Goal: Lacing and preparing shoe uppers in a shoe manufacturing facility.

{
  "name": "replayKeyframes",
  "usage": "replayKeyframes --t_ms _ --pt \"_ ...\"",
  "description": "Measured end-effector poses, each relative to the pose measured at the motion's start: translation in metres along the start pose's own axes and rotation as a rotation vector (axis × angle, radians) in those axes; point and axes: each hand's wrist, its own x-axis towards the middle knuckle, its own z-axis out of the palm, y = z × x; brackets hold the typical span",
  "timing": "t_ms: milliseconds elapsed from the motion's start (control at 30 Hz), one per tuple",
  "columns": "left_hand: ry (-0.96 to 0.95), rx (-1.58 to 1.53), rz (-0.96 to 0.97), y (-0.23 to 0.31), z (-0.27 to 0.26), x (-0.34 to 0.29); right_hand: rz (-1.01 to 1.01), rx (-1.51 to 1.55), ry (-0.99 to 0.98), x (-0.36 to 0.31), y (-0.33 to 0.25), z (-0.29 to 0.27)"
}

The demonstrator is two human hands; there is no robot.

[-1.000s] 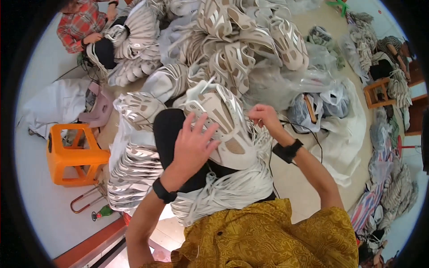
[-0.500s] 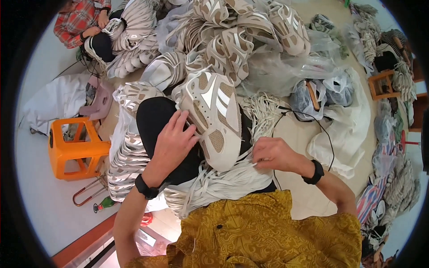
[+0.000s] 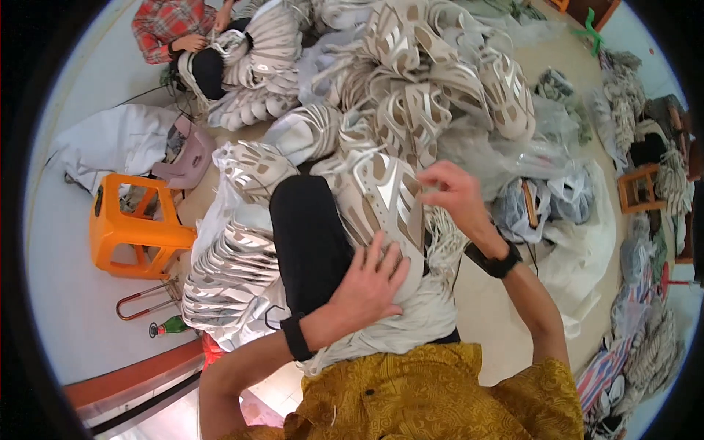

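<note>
Left fingers (image 3: 372, 254) moved to the shoe (image 3: 379, 204) toe; bags (image 3: 569, 185) hold dark contents (image 3: 510, 209).

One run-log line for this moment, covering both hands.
left hand: spread on beige shoe upper | right hand: beside upper's edge, hold unclear | nearby: white strands, orange stool

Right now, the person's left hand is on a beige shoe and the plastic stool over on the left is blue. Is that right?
Not quite: the plastic stool is orange, not blue, as the head view shows. The left hand is on a beige shoe, as you said.
</note>
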Motion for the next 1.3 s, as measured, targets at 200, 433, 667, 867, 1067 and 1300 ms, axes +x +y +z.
replayKeyframes --t_ms 200,433,667,867,1067,1300 --pt "0.02 0.26 0.149 -0.002 0.007 0.006 -0.22 -0.247 -0.024 0.087 0.03 0.034" --pt "0.069 0.416 0.315 0.007 0.01 0.001 0.237 0.196 -0.267 0.048 0.044 0.023" --pt "-0.073 0.224 0.243 -0.003 0.005 -0.009 0.189 0.066 -0.296 -0.055 0.018 -0.018" --pt "-0.169 -0.016 0.193 -0.004 -0.014 -0.006 -0.161 -0.15 -0.421 -0.134 0.001 0.001" --pt "0.01 -0.359 0.107 0.007 -0.025 -0.024 -0.468 -0.559 -0.4 -0.137 -0.001 0.001" --pt "0.047 -0.66 0.004 0.045 -0.015 -0.005 -0.636 -0.543 -0.248 -0.128 -0.051 -0.033"
